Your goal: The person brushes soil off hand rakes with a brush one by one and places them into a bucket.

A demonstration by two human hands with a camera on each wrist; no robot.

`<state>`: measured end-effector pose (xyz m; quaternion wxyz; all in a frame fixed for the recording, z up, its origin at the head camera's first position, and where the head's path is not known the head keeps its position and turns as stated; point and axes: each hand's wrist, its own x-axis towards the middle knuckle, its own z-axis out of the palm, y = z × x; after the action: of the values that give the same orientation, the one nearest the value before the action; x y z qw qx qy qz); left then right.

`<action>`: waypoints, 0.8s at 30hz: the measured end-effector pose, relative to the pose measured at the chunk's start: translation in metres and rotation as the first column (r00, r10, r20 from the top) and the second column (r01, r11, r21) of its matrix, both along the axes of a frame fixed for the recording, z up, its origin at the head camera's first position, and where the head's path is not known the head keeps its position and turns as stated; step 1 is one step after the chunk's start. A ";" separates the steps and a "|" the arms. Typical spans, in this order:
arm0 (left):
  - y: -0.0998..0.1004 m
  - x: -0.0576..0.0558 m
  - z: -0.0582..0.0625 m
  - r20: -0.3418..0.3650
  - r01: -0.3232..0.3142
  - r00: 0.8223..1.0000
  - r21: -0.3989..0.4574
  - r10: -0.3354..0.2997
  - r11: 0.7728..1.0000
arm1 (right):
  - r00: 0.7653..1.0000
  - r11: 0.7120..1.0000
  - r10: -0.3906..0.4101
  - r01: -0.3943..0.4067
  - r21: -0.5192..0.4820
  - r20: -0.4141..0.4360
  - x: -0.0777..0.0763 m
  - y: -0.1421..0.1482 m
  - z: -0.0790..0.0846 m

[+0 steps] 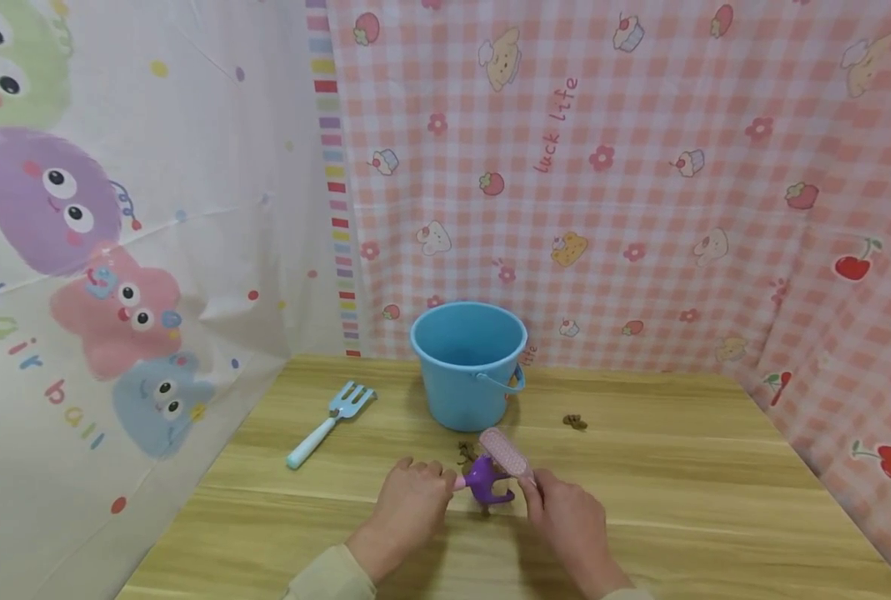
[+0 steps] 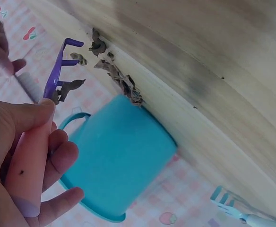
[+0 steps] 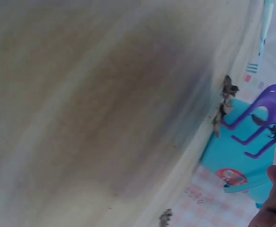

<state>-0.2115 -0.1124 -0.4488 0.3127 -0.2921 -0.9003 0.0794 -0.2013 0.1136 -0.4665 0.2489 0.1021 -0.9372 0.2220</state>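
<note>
My left hand (image 1: 413, 504) grips the pink handle (image 2: 31, 165) of a small hand rake, whose purple head (image 1: 481, 480) has hooked tines. In my right hand (image 1: 571, 518) is a pink brush (image 1: 503, 452), slanted so its head overlaps the rake in the head view. Pale bristles (image 2: 28, 85) show in the left wrist view. Crumpled dry leaves (image 1: 466, 452) lie beyond the rake, before the bucket. A dry leaf (image 2: 73, 88) appears by the rake's tines in the left wrist view. The right wrist view shows the tines (image 3: 242, 140) but hides the brush.
A blue bucket (image 1: 466, 392) with its handle hanging down stands at the back middle of the wooden table (image 1: 685, 500). On the left lies a light blue hand fork (image 1: 332, 422). Another leaf clump (image 1: 575, 422) lies right of the bucket. Patterned curtains (image 1: 603, 192) hang behind and beside.
</note>
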 end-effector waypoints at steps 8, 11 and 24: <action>0.000 0.001 0.001 0.016 0.005 1.000 -0.005 -0.005 1.000 | 0.993 0.998 -0.064 0.067 -0.017 0.103 -0.005 0.005 -0.005; 0.000 0.002 0.000 0.040 0.001 0.999 -0.005 -0.001 1.000 | 0.979 0.994 -0.105 0.108 -0.006 0.173 -0.007 0.010 -0.004; -0.003 -0.002 -0.001 0.084 -0.032 0.996 0.015 0.030 0.999 | 0.999 0.999 -0.032 0.031 -0.011 -0.006 0.001 -0.002 -0.004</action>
<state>-0.2130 -0.1154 -0.4496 0.2760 -0.2786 -0.9176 0.0646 -0.2000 0.1116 -0.4700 0.2556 0.0865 -0.9367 0.2231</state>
